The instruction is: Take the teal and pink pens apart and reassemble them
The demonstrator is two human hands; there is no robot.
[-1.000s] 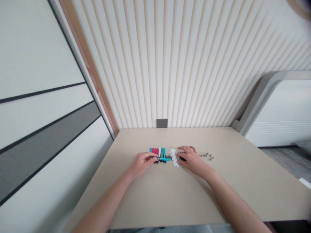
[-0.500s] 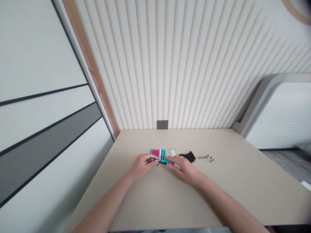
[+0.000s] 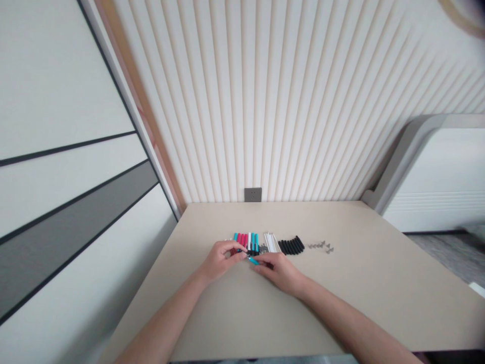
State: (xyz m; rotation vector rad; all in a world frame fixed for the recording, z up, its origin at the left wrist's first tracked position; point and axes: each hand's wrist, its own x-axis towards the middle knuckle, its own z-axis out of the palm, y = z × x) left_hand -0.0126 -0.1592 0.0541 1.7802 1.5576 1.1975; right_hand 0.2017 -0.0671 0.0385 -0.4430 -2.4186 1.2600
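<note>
A turquoise and dark pen (image 3: 253,260) is held slantwise between my two hands, low over the table. The fingertips of my left hand (image 3: 223,260) pinch its dark upper-left end. On the turquoise part, my right hand (image 3: 281,273) has its thumb and fingers closed, hiding the lower end. Just beyond my fingers lies a row of pens with red (image 3: 242,237), turquoise (image 3: 256,238) and white (image 3: 249,237) barrels and black ends. My left fingers cover part of that row.
To the right of the pens lie small grey pieces (image 3: 262,248), slim white sticks (image 3: 271,241), a row of black tubes (image 3: 291,246) and scattered grey metal-looking bits (image 3: 321,245). Behind the beige table (image 3: 235,313) is a ribbed wall with a socket (image 3: 253,194).
The pen has tilted from nearly level to slanting down to the right. My right hand has moved down and slightly left, uncovering the white sticks and black tubes. My left hand barely moved.
</note>
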